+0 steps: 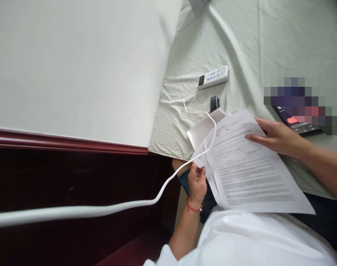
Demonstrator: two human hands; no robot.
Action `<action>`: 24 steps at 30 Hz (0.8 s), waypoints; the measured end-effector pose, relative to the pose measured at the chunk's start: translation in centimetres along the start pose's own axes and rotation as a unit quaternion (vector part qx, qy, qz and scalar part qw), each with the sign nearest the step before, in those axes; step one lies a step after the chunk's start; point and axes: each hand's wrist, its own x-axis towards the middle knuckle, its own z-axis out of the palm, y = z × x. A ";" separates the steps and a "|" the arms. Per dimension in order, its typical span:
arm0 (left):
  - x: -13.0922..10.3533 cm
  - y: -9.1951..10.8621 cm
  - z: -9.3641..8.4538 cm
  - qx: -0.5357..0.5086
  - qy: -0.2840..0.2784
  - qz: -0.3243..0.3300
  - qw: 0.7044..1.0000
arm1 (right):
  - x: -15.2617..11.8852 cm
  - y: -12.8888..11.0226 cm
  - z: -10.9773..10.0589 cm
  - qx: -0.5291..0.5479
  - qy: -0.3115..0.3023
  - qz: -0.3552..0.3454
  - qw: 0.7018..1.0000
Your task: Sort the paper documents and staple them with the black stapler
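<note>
Sheets of printed paper lie tilted above my lap, their text running in dense lines. My left hand, with a ring and a red string bracelet, pinches the left corner of the sheets. At the upper right edge, my right hand grips the top sheet between thumb and fingers. A paler blank sheet or card sticks out behind the printed pages. A white cable crosses in front of the papers' left side. Just beyond them lies a small black object, partly covered.
A white power bank with the cable plugged in rests on the pale green cloth. A phone-like dark device, partly blurred out, lies at the right. On the left stands a white panel with dark red trim.
</note>
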 end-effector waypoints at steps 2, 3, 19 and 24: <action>0.0 0.1 0.2 -0.011 -0.004 0.001 1.000 | 0.0 0.2 -0.1 -0.013 -0.024 0.010 1.000; 0.0 0.2 0.4 -0.013 -0.001 0.001 1.000 | 0.0 0.3 -0.1 -0.014 -0.034 0.011 0.999; 5.8 -1.0 1.2 -0.096 0.120 -0.107 0.982 | -0.3 -1.6 0.6 -0.119 0.057 0.023 0.991; 7.2 -1.1 1.6 -0.054 0.119 -0.085 0.988 | -0.5 -2.2 0.5 -0.155 0.078 0.015 0.985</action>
